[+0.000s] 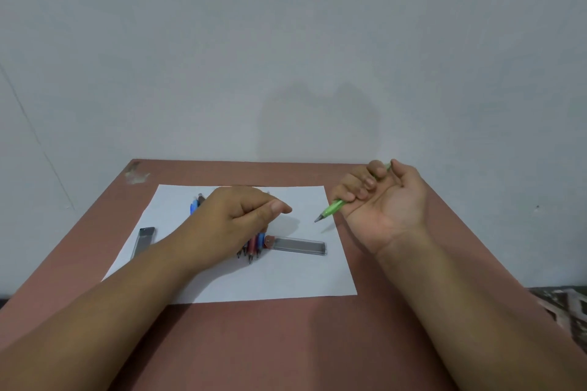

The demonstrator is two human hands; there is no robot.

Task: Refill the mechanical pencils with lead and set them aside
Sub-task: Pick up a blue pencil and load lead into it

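My right hand (pixel 381 200) is turned palm up above the sheet's right edge. It grips a green mechanical pencil (pixel 333 208) whose metal tip points down and left. My left hand (pixel 241 219) hovers over a bunch of several blue and red mechanical pencils (pixel 254 246) lying on the white paper (pixel 270 279). Its fingers are curled and the thumb presses against the forefinger; nothing shows between them. A clear lead case (pixel 300 246) with a brown cap lies just right of the pencil tips. A second lead case (pixel 144 240) lies at the sheet's left edge.
The paper lies on a reddish-brown table (pixel 286 343) that stands against a pale wall (pixel 286 57). A worn patch (pixel 136 173) marks the table's far left corner. Patterned fabric (pixel 568 305) shows beyond the table's right edge.
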